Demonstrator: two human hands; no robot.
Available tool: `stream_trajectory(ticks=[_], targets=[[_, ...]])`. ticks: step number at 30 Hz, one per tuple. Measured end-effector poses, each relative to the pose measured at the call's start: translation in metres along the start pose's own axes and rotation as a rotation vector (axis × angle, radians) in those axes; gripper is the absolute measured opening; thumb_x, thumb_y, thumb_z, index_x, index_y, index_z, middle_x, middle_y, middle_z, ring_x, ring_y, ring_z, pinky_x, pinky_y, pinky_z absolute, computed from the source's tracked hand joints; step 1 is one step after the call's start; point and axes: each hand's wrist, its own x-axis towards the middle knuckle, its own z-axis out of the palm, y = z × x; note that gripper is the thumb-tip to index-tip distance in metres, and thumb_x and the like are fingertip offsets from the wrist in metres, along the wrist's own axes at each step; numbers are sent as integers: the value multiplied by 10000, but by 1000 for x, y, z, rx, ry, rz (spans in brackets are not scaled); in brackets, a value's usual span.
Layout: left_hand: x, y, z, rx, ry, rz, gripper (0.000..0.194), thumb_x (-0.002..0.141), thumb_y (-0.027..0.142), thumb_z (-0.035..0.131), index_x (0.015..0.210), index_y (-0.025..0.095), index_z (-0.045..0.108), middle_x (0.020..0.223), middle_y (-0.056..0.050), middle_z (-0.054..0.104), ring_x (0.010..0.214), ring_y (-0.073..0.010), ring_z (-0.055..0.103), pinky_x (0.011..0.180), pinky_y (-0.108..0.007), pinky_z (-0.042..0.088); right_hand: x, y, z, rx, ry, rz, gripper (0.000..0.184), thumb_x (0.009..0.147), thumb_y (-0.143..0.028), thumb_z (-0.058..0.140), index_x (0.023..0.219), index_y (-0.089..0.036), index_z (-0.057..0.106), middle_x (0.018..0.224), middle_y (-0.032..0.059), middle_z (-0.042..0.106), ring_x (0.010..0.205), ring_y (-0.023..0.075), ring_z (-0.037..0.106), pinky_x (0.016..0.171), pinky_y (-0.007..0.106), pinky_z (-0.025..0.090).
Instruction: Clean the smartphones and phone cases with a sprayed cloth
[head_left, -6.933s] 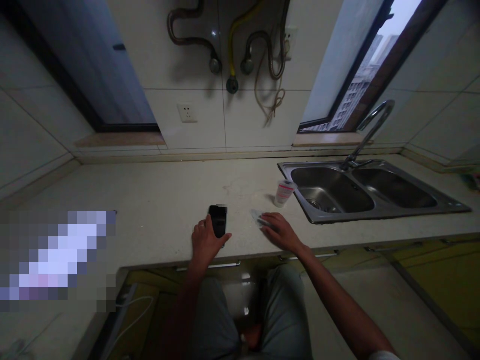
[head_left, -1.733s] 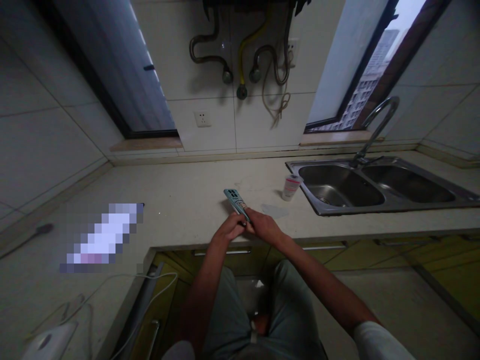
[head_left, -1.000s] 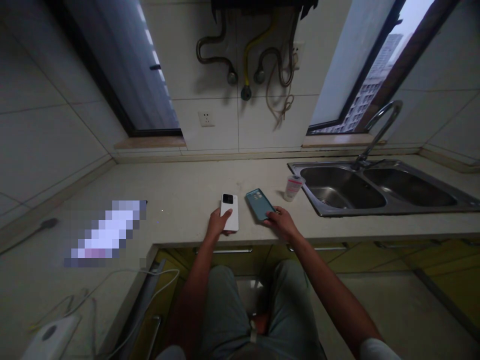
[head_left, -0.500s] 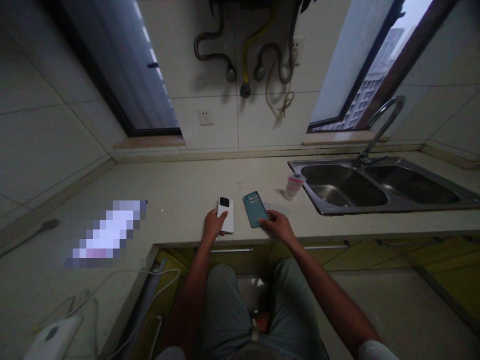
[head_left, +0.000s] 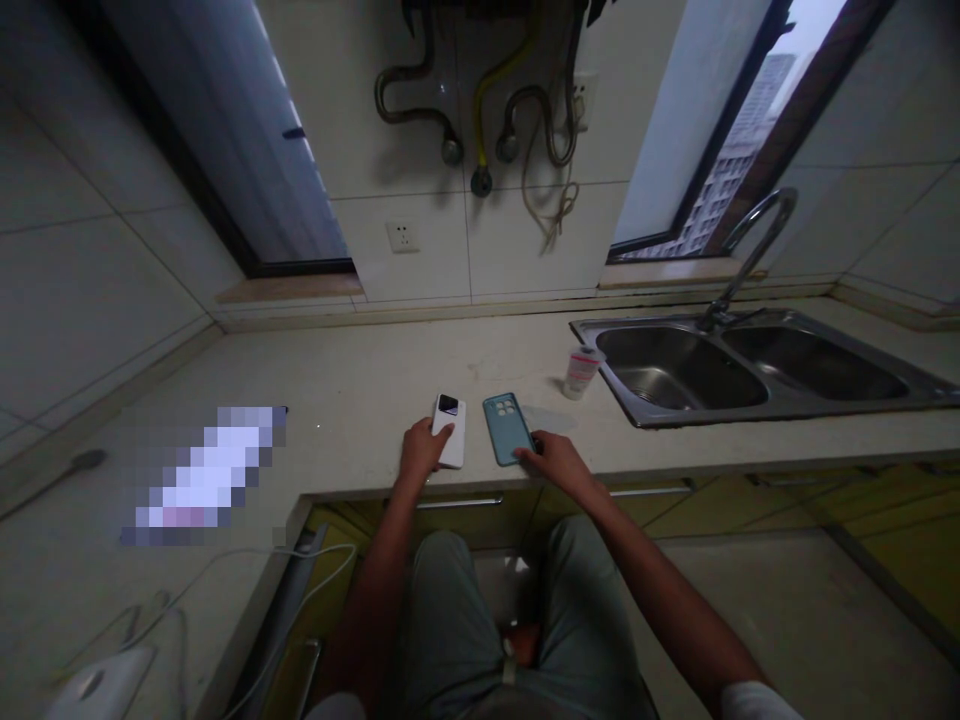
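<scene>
A white phone [head_left: 450, 441] lies face down on the pale countertop [head_left: 352, 400] near its front edge. My left hand [head_left: 420, 453] rests on the phone's near end, fingers curled over it. Just to its right lies a teal phone case [head_left: 506, 427], also flat. My right hand [head_left: 556, 462] touches the case's near right corner with its fingertips. Both hands sit at the counter's front edge, above my knees.
A small white cup with a red band [head_left: 581, 371] stands beside a double steel sink [head_left: 750, 365] with a curved tap [head_left: 746, 250]. A thin clear film [head_left: 551, 416] lies right of the case. A white device with a cable [head_left: 97, 685] sits at lower left.
Earlier both hands held the cased phone together; then the white phone and teal case were laid side by side. Since half a second ago the hands have barely shifted.
</scene>
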Motion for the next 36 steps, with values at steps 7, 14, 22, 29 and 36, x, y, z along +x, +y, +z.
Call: stream_trajectory(ticks=[7, 14, 22, 29, 36], targets=[[-3, -7, -5, 317, 74, 109, 298, 843, 452, 644, 941, 170, 662, 930, -159, 713, 922, -294, 676, 783, -335, 484, 2, -2, -3, -27, -61, 22, 328, 881, -456, 640, 947, -138, 687, 875, 114, 725, 738, 198, 621, 596, 263, 318], [-18, -4, 1, 596, 68, 179, 715, 772, 576, 700, 1280, 104, 528, 1143, -184, 605, 1061, -303, 612, 874, -355, 465, 1, -5, -5, -41, -60, 25, 295, 889, -420, 642, 977, -143, 691, 929, 112, 738, 803, 206, 647, 631, 257, 350], [-24, -26, 20, 766, 287, 260, 674, 909, 521, 523, 1369, 29, 490, 1263, -244, 578, 1172, -361, 512, 942, -455, 404, -1, -6, -4, -102, -46, -1, 299, 917, -413, 611, 979, -130, 685, 914, 112, 729, 800, 204, 637, 645, 266, 347], [-33, -31, 27, 771, 378, 291, 644, 931, 534, 476, 1331, 33, 530, 1248, -242, 613, 1154, -365, 510, 908, -485, 398, -3, -5, -4, -194, -12, 12, 326, 943, -420, 574, 1022, -124, 688, 986, 135, 714, 884, 224, 644, 703, 277, 373], [-34, -32, 28, 755, 405, 302, 608, 932, 512, 471, 1306, 38, 540, 1224, -240, 622, 1141, -365, 522, 906, -473, 390, -7, -2, 2, -151, 17, -53, 308, 926, -400, 580, 983, -127, 712, 975, 143, 702, 849, 228, 650, 722, 295, 424]])
